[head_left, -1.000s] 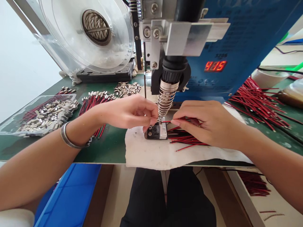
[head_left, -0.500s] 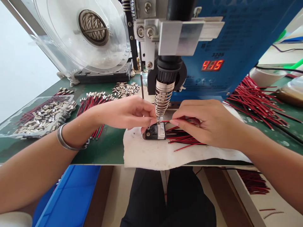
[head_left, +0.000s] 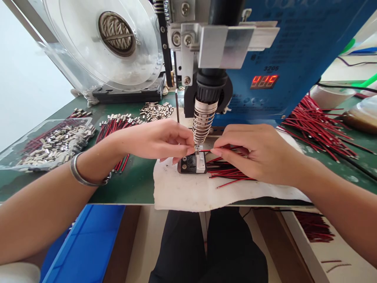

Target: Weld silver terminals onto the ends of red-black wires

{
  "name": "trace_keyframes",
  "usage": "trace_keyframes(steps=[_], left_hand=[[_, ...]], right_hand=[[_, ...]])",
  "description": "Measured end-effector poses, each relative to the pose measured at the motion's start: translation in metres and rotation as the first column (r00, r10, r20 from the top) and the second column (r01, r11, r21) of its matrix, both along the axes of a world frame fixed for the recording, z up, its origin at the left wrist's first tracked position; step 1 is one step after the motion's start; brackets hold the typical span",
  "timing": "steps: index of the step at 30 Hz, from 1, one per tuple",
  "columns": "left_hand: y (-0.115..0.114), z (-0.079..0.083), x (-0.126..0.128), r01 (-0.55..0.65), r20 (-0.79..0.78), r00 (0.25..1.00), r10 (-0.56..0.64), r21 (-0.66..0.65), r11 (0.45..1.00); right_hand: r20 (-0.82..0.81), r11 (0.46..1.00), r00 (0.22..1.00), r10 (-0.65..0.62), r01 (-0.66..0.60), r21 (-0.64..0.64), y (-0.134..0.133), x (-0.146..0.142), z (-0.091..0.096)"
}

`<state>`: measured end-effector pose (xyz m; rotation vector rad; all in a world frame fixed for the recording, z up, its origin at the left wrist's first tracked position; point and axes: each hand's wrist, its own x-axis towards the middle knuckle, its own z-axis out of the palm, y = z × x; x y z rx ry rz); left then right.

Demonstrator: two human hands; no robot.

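My left hand is closed in a pinch beside the tip of the soldering iron, which has a coiled wire spring around it. Whatever its fingertips hold is hidden. On the other side, my right hand pinches a thin red-and-black wire between thumb and forefinger, and its end reaches the iron's tip. Right below the tip sits a small black and white fixture. More red and black wires lie on a white cloth under my right hand.
A blue soldering machine with a red display stands behind. At left are a clear tray of small metal parts, wires with metal ends and a loose metal pile. A wire heap and a jar sit right.
Both hands stay in nearly the same place at the soldering tip. The lower fingers of my left hand have drawn up slightly.
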<state>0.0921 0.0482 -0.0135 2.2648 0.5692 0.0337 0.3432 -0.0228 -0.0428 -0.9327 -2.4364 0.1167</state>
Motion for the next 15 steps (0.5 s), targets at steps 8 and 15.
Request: trace_keyframes(steps=[8,15], left_hand=[[-0.0010,0.0014,-0.0005,-0.022,-0.025,0.999,0.022,-0.002,1.000],[-0.0022,0.0017,0.0000,-0.014,0.013,1.000,0.015,-0.044,0.999]], right_hand=[[0.003,1.000,1.000,-0.021,0.021,-0.018,-0.0002,-0.0005,-0.0005],[0.012,0.999,1.000,-0.020,0.021,-0.038,-0.0003,-0.0003,0.0012]])
